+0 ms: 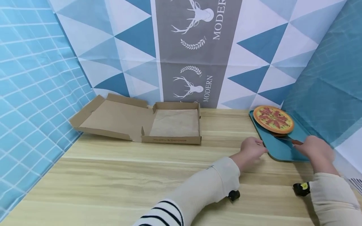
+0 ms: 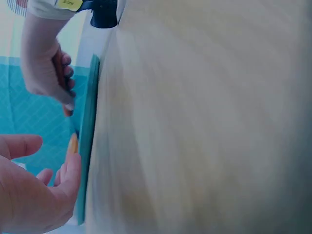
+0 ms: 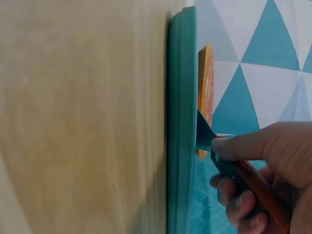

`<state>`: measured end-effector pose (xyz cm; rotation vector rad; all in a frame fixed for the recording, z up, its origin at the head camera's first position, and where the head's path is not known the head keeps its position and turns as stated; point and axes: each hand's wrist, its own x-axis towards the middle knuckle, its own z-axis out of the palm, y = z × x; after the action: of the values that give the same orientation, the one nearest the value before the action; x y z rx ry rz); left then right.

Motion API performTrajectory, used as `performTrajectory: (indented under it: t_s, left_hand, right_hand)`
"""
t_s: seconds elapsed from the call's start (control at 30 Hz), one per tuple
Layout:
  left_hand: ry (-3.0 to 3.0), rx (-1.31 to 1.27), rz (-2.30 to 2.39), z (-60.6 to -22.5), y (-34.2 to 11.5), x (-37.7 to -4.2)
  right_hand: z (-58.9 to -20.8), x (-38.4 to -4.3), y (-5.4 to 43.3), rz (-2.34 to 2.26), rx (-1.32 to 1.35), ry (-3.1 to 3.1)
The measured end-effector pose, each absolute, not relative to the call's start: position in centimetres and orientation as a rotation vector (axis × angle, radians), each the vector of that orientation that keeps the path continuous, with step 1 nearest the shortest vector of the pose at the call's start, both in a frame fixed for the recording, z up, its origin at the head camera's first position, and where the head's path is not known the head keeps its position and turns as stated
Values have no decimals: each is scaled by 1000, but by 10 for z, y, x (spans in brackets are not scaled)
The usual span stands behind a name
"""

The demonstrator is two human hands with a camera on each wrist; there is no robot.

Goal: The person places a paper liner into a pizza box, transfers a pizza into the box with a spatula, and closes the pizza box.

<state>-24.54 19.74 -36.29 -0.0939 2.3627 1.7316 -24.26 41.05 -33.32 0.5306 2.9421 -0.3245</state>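
In the head view a round pizza with red toppings sits toward the back of a teal tray at the right. My right hand grips the reddish wooden handle of a spatula, thumb along its top. The metal blade reaches the pizza's near edge, and its tip is hidden there. By the tray's left front edge is my left hand, its fingers loosely bent and holding nothing in the left wrist view. Whether it touches the rim I cannot tell.
A cardboard pizza box lies on the wooden table at the back, lid folded out left, paper lining its base. Patterned sheets hang behind and at both sides. Each wrist carries a small black camera.
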Motion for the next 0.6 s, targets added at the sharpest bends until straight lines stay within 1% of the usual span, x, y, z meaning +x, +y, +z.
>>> performTrajectory:
  t_s: [0.2, 0.6]
  left_hand:
    - [2343, 42, 1766, -356, 173, -245]
    - [2301, 200, 1693, -347, 151, -227]
  right_hand:
    - [-336, -244, 407, -292, 644, 2948]
    - [-335, -248, 402, -272, 711, 2931]
